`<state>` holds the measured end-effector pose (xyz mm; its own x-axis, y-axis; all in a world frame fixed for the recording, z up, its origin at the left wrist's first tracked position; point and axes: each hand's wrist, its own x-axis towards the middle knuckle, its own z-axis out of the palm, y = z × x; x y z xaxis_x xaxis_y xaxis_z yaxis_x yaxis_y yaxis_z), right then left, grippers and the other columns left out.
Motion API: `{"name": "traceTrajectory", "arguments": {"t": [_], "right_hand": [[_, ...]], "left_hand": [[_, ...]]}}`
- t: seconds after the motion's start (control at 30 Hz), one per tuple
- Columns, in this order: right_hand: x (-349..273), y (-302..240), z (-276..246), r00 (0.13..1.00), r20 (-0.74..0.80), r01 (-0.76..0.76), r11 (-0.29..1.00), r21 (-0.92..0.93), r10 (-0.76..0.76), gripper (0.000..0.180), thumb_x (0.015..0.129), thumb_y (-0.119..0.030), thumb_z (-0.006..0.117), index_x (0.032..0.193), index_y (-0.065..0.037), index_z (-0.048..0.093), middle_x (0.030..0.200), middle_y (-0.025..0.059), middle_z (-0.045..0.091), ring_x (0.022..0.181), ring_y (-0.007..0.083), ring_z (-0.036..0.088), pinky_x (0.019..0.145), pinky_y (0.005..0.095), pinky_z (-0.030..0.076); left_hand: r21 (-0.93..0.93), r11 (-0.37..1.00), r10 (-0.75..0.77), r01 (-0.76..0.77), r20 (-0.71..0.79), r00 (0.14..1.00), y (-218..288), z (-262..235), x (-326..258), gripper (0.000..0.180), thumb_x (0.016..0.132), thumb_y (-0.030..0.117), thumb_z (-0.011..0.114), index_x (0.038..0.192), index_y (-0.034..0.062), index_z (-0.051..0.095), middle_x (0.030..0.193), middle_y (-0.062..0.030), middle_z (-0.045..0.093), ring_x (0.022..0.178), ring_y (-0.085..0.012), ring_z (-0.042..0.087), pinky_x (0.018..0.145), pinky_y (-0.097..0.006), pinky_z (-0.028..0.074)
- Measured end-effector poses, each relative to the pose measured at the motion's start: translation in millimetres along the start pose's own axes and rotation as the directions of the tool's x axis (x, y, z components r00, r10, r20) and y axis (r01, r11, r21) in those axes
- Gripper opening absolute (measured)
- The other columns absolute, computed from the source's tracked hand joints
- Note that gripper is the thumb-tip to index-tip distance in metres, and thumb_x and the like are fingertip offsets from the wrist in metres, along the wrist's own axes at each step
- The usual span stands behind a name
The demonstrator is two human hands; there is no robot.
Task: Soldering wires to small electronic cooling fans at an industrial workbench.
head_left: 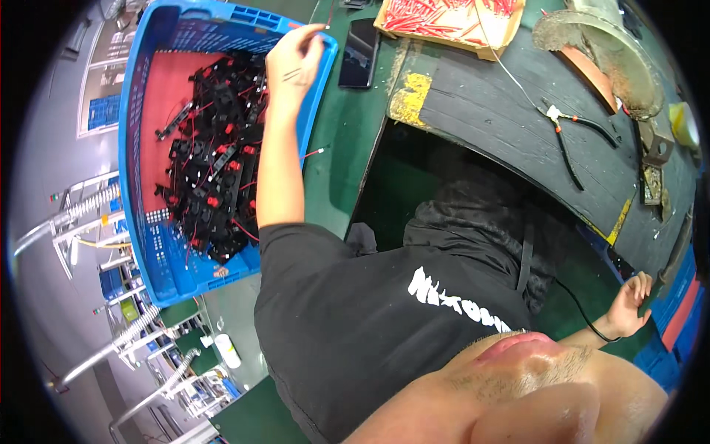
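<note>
A dark grey worktop (488,96) with worn yellow markings along its edge spreads across the upper right; a blue plastic crate (137,185) of nearly the same breadth stands to the person's left, its walls perforated in places and its inside partly lined in flat salmon pink.

Within the crate lies a heap of black parts (214,159), tangled and piled at all angles; they look narrow and angular, matt black for the most part, dotted with small bright red pieces and threaded with thin red wires.

A shallow tan box (436,41) full of slender red pieces sits at the top; black-handled pliers (555,113) lie splayed on the worktop.

The left hand (294,66) is over the crate's right rim, its forearm crossing above the heap; the fingers are bent, and I cannot tell whether they pinch anything; a dark phone (359,53) lies near it on a green surface.

The right hand (630,305) is well apart from the crate, fingers loosely curled and slightly spread; a black cord (577,303) runs to its wrist; a small white connector (320,151) ends a red wire beside the left forearm.
</note>
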<state>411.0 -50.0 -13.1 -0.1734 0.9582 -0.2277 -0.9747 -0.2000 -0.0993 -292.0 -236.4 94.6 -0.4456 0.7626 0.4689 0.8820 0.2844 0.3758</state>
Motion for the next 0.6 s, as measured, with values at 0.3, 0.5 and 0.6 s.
{"name": "traceTrajectory", "arguments": {"t": [0.3, 0.5, 0.6], "right_hand": [[22.1, -0.7, 2.6, 0.998, -0.013, 0.066, 0.997, 0.04, -0.065, 0.067, 0.066, -0.002, 0.064, 0.127, 0.015, 0.042, 0.118, 0.0194, 0.045, 0.11, 0.029, 0.047, 0.076, 0.032, 0.052], [28.1, -9.8, -19.4, 0.993, 0.05, 0.102, 0.995, 0.02, -0.103, 0.054, 0.067, -0.004, 0.064, 0.115, 0.015, 0.052, 0.117, 0.02, 0.045, 0.111, 0.0301, 0.047, 0.079, 0.0322, 0.054], [21.4, -14.4, -24.1, 0.994, 0.036, 0.104, 0.993, 0.053, -0.106, 0.053, 0.067, -0.006, 0.065, 0.114, 0.014, 0.052, 0.116, 0.0196, 0.045, 0.112, 0.0301, 0.047, 0.079, 0.0323, 0.054]], "left_hand": [[0.928, 0.108, -0.319, 0.356, -0.307, 0.897, -57.8, -115.9, -59.7, 0.068, 0.079, 0.056, 0.078, 0.114, -0.0001, 0.064, 0.116, -0.0192, 0.066, 0.111, -0.0384, 0.062, 0.091, -0.052, 0.049], [0.898, 0.181, -0.374, 0.402, -0.315, 0.872, -94.5, -119.0, -45.8, 0.065, 0.072, 0.056, 0.083, 0.106, 0.0028, 0.066, 0.107, -0.016, 0.072, 0.104, -0.0348, 0.067, 0.091, -0.049, 0.046], [0.702, 0.432, -0.38, 0.567, -0.429, 0.82, -95.8, -138.2, -39.8, 0.061, 0.072, 0.046, 0.087, 0.112, 0.0028, 0.07, 0.105, -0.017, 0.074, 0.098, -0.034, 0.071, 0.088, -0.05, 0.05]]}}
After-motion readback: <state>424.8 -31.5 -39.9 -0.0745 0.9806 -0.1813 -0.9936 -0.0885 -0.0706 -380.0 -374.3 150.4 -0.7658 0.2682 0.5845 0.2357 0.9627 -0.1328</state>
